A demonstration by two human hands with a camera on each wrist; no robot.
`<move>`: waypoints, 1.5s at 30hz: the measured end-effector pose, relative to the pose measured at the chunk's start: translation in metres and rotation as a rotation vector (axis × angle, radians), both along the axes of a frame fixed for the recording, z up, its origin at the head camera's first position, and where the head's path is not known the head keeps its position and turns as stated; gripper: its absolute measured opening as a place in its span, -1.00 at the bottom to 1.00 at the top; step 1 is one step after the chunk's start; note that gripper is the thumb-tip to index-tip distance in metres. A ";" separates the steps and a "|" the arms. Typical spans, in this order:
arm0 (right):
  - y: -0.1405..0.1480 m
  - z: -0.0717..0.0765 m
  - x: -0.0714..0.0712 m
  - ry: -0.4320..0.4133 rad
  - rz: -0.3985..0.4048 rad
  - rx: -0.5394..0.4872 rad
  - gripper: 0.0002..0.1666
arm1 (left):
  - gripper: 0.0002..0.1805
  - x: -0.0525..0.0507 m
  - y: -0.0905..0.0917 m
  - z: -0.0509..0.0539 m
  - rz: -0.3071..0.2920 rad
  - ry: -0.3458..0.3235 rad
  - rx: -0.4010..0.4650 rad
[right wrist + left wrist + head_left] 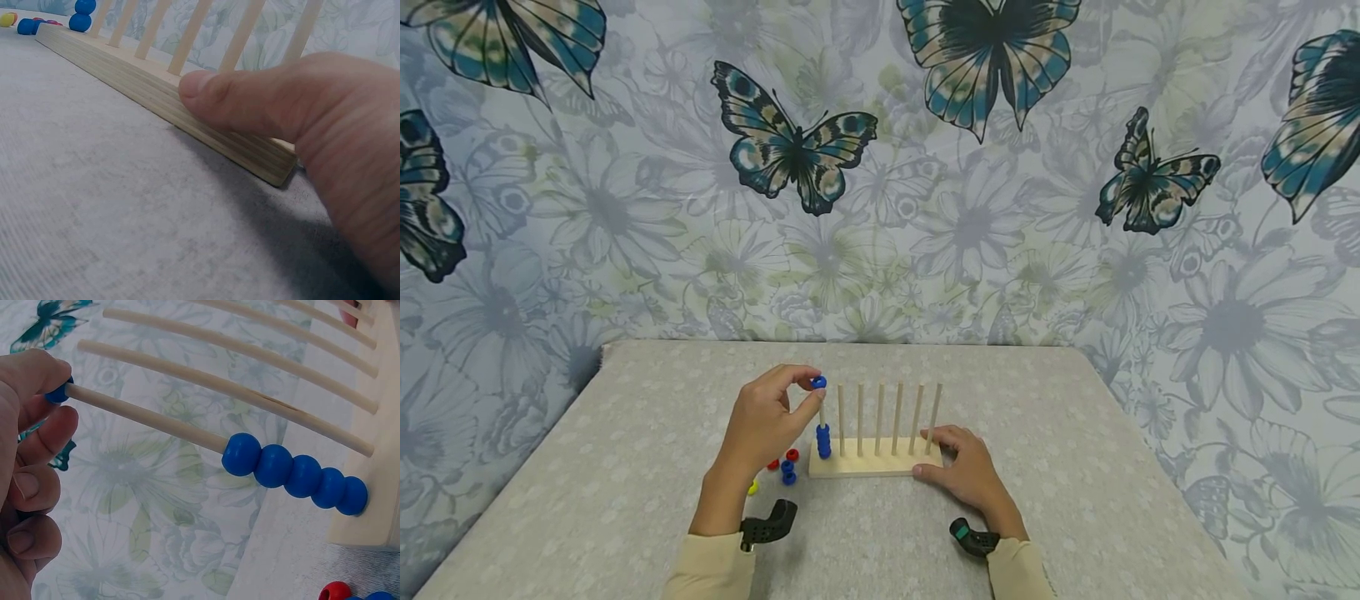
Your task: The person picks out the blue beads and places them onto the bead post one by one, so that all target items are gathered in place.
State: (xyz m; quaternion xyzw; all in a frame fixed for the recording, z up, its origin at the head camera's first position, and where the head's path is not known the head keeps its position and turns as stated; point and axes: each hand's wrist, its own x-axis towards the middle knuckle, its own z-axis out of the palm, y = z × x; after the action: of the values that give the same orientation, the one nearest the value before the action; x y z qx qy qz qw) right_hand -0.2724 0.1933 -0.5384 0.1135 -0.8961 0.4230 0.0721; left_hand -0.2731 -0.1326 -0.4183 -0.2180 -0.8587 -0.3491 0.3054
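Observation:
My left hand (766, 417) pinches a blue bead (818, 382) between thumb and forefinger at the tip of the leftmost peg; in the left wrist view the peg's end meets this bead (57, 392). Lower on the same peg, several blue beads (304, 475) are stacked down to the base. The wooden peg stand (876, 468) has a row of upright pegs, the others bare. My right hand (964, 468) holds the stand's right end, thumb against the front edge in the right wrist view and fingers behind. Those fingers are mostly hidden there.
Left of the stand lie loose beads: red (792, 455), blue (788, 478) and yellow (753, 487), some partly behind the left forearm. A pale patterned cloth (1097, 500) covers the table. Behind it hangs a butterfly-print backdrop (880, 250).

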 end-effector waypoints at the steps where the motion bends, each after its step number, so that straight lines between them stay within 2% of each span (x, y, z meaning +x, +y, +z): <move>1: 0.000 0.000 0.000 -0.002 0.002 -0.003 -0.30 | -0.76 0.000 0.000 0.000 0.004 0.000 -0.002; 10: 0.001 0.000 -0.001 -0.029 -0.010 0.004 -0.28 | -0.77 0.002 0.001 0.002 0.025 -0.008 -0.031; 21: 0.001 -0.002 0.000 -0.012 -0.011 -0.004 -0.32 | -0.74 0.004 0.000 0.002 0.025 -0.017 -0.039; 34: 0.000 -0.001 -0.003 -0.017 -0.005 -0.001 -0.31 | -0.74 0.004 -0.003 0.004 0.049 0.012 -0.035; 45: 0.000 -0.002 -0.002 -0.009 -0.006 0.002 -0.32 | -0.79 0.007 -0.003 0.008 0.027 0.087 0.001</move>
State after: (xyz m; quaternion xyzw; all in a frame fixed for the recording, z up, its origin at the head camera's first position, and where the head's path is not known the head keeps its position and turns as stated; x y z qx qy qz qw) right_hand -0.2748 0.1935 -0.5400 0.1091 -0.8971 0.4224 0.0693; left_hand -0.2660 -0.1356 -0.4107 -0.2213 -0.8473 -0.3356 0.3470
